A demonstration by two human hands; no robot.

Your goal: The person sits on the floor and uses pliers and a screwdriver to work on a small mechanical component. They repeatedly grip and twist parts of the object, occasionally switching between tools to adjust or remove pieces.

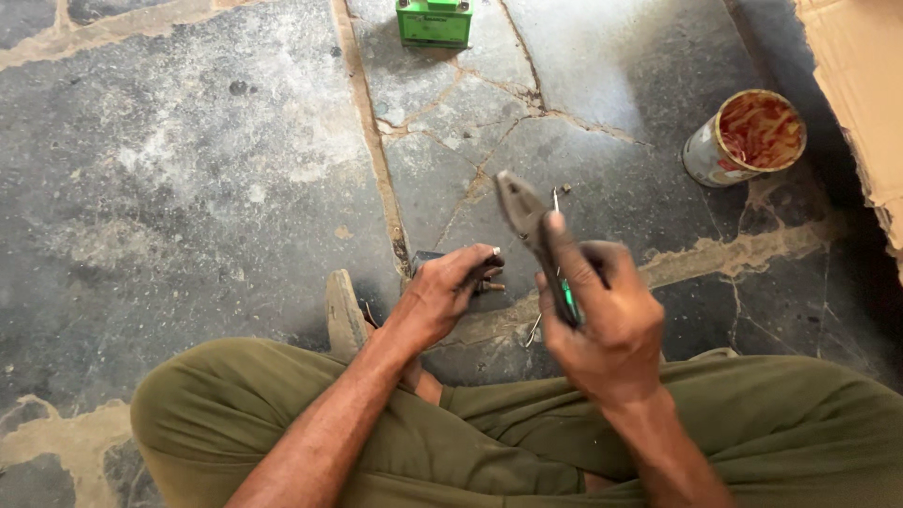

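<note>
Sitting cross-legged on a cracked grey stone floor (188, 188), the person is seen with both hands raised over olive-green trousered knees; a pair of dark steel combination pliers with green-sleeved handles (531, 226) is gripped in the right hand (602, 325), the fingers closed round the handles and the forefinger laid along the tool, so that the blunt nose points up and away from the body. A thin wire (556, 199) stands just beside the nose, though it cannot be told whether it is caught in the pliers. The left hand (442, 296) is curled shut on a small dark block-shaped part (442, 259), perhaps with brassy terminals showing at the fingertips, held low just above the floor. The pliers are judged stiff, fairly heavy and hard, best taken by the sleeved handles, where slipping is least likely; the small part is judged light and rigid, to be pinched by its flat sides. At the top edge a bright green box-shaped package (434, 21) is set on the floor, well apart from the hands. To the right an open round tin (748, 136) with a pale wall and orange-red residue inside stands near a sheet of torn brown cardboard (861, 94)
</note>
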